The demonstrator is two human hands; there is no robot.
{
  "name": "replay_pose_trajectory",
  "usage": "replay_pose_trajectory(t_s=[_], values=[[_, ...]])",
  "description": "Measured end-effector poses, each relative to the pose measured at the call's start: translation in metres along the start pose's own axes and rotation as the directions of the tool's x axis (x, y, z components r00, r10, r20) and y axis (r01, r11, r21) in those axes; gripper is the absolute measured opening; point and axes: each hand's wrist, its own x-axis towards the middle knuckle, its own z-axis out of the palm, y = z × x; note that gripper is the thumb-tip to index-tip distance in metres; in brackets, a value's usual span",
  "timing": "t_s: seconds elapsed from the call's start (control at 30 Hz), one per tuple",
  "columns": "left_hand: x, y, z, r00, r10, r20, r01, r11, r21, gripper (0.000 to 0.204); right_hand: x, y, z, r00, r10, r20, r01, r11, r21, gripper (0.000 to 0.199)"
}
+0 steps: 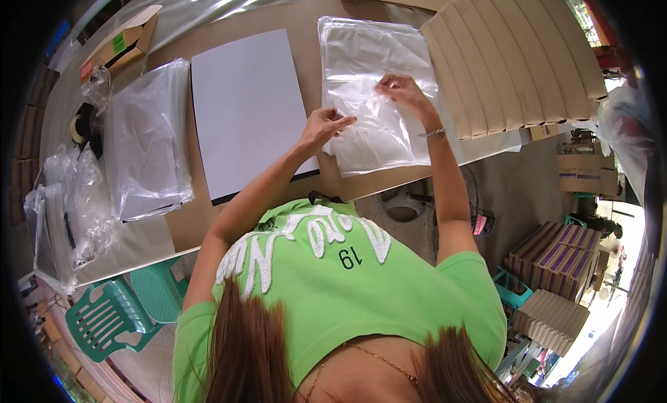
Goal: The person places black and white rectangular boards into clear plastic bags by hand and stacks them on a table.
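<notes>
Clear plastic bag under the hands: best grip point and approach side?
Probably the near edge of the clear plastic bag, approached from the person's side of the table. The bag lies flat, so only an edge can be pinched. The left hand and right hand already pinch the top film. The fanned stack of cardboard sheets crowds its right edge.

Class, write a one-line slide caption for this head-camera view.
Both hands, left hand and right hand, pinch a clear plastic bag on a brown table beside a white sheet.
</notes>
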Motion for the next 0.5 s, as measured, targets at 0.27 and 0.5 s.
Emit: replay_pose_trajectory(t_s=[0.27,0.5], values=[[0.0,0.006,-0.003,1.0,-0.005,0.006,0.005,1.0,-0.026,0.036,0.039,-0.019,-0.119,0.961,0.021,-0.274,-0.047,0.995,-0.086,0.023],[-0.007,0.004,-0.012,0.999,-0.03,0.032,0.03,0.999,-0.027,0.035,0.034,-0.08,-0.195,0.567,-0.192,-0.801,0.25,0.967,-0.055,0.019]])
